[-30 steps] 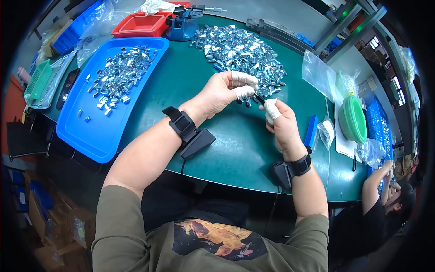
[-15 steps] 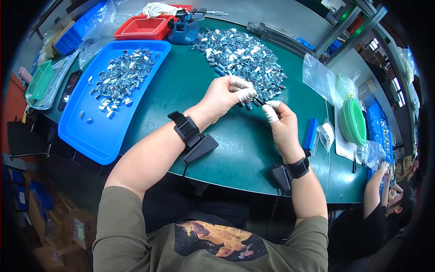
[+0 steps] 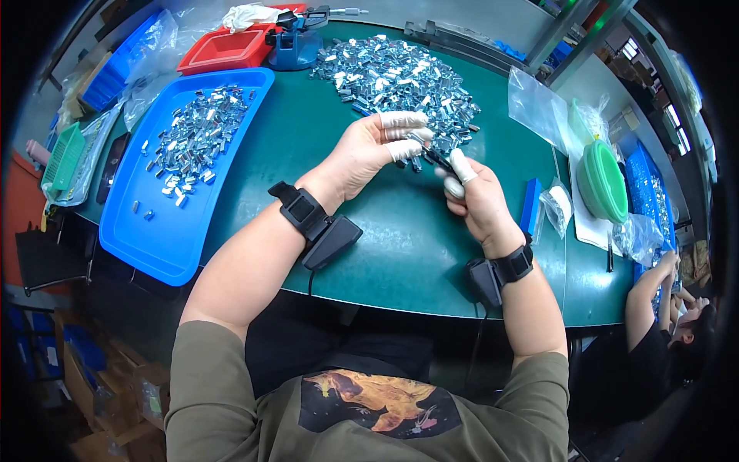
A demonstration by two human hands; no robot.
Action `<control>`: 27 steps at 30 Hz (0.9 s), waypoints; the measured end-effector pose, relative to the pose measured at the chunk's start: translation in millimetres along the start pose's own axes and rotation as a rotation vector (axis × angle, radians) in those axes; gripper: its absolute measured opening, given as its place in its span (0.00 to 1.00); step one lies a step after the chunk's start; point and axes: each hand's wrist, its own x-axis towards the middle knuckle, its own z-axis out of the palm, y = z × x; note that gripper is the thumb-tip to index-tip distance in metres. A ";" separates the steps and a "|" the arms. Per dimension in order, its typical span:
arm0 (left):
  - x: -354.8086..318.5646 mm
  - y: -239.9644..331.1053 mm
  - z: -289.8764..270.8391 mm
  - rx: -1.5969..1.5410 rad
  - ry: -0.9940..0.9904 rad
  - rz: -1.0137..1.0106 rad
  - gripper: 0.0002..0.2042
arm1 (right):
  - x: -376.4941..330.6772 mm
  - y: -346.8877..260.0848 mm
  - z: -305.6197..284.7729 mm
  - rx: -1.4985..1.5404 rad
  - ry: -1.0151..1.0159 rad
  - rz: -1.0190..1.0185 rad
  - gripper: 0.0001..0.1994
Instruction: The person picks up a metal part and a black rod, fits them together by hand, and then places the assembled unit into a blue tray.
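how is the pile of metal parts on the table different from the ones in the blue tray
The pile on the table is larger and densely heaped, lying straight on the green table; the parts in the blue tray are fewer and spread thin, with strays toward the near end of the blue tray. Both are small shiny silver pieces.

Both forearms enter from the lower edge and converge at frame centre. Left hand [image 3: 368,150] raised, palm turned right, fingers [image 3: 404,119] extended and capped in white cots. Right hand [image 3: 479,200] just beside it, fingers curled, thumb and forefinger pinched together.
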 end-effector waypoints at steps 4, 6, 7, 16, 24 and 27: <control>-1.1 0.5 -1.2 -0.010 -0.010 -0.009 0.17 | 1.0 0.0 -0.9 -0.014 0.049 -0.057 0.12; -1.0 0.7 -1.2 -0.003 -0.023 -0.011 0.18 | 0.0 -2.2 -10.2 0.046 -0.103 0.073 0.11; -1.0 1.2 -0.9 -0.012 -0.017 -0.004 0.17 | 0.4 -0.2 -9.7 0.052 -0.100 0.070 0.11; 0.7 -1.3 -1.0 -0.014 0.023 -0.002 0.16 | -1.2 0.4 -7.0 -0.048 -0.042 0.017 0.13; -0.8 -1.8 -1.4 -0.021 0.025 0.018 0.15 | 1.2 2.9 -5.4 -0.033 0.005 -0.046 0.13; -3.4 1.8 -3.0 0.003 0.046 0.036 0.15 | 4.0 2.9 -2.8 -0.057 -0.079 0.026 0.13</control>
